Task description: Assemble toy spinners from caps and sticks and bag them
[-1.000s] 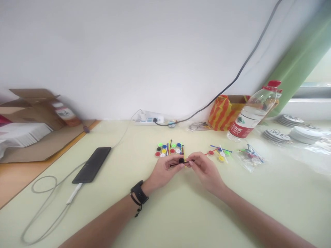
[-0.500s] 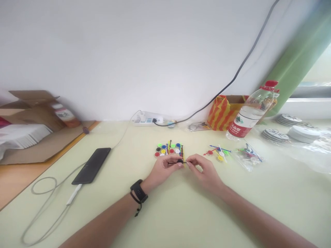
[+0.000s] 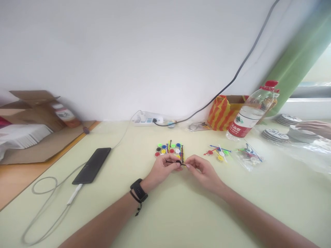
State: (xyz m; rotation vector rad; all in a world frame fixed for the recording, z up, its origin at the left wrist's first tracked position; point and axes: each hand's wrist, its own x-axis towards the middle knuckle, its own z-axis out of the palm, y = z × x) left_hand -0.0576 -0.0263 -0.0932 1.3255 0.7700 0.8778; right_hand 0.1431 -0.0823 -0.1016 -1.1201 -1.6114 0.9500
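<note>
A co-worker's hand (image 3: 316,127) has appeared well right of the coloured discs (image 3: 163,151), while just in front of them the left hand (image 3: 161,171) grips a black arrow (image 3: 182,164) and the right hand (image 3: 203,173) pinches its end.

The head-worn camera is looking forward and down from the person's own side of the table (image 3: 176,217); it is facing the wall (image 3: 129,58) beyond; it is viewing the left hand (image 3: 160,172) and right hand (image 3: 205,173) from nearby.
</note>
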